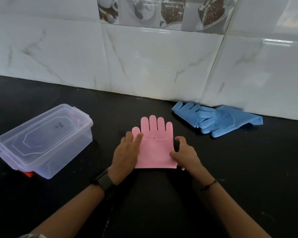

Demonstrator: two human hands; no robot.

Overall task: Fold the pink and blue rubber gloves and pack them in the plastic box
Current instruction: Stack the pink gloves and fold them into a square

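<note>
Both hands, left (127,152) and right (186,153), press flat and open on the pink glove (155,150). It looks limp and grippy; best pinched at the cuff corners to fold.

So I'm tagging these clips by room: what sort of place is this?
Probably a home kitchen: a black countertop, a glossy marble-look tiled wall with cup-and-cake picture tiles.

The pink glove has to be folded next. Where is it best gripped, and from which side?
Grip the pink glove at its fingertips, coming from the far, wall side. It lies flat, fingers pointing away, cuff under both hands, so the fingers likely fold back toward the cuff.
</note>
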